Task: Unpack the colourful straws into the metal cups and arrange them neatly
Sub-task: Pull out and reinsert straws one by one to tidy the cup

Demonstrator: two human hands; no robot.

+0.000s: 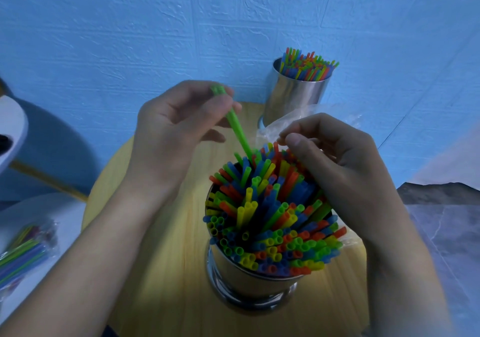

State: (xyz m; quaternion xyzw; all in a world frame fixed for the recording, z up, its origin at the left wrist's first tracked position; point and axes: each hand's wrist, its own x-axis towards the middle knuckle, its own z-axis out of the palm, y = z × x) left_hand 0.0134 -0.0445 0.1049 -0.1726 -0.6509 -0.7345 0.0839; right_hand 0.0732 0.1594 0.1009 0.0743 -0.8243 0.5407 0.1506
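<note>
A metal cup (249, 284) stands near me on the round wooden table (161, 271), packed with colourful straws (272, 219) that fan out unevenly. My left hand (171, 134) pinches a few green straws (237, 131) whose lower ends reach down into the cup's far side. Over the cup's far right, my right hand (342, 170) pinches the tip of a red straw (276, 147). A second metal cup (293, 100) full of straws (309, 63) stands at the back by the wall.
An empty clear plastic wrapper (335, 113) lies behind my right hand. A sealed pack of straws (23, 251) lies on a white surface at the left. The blue wall is close behind the table, and a grey marbled surface (446, 227) shows at the right.
</note>
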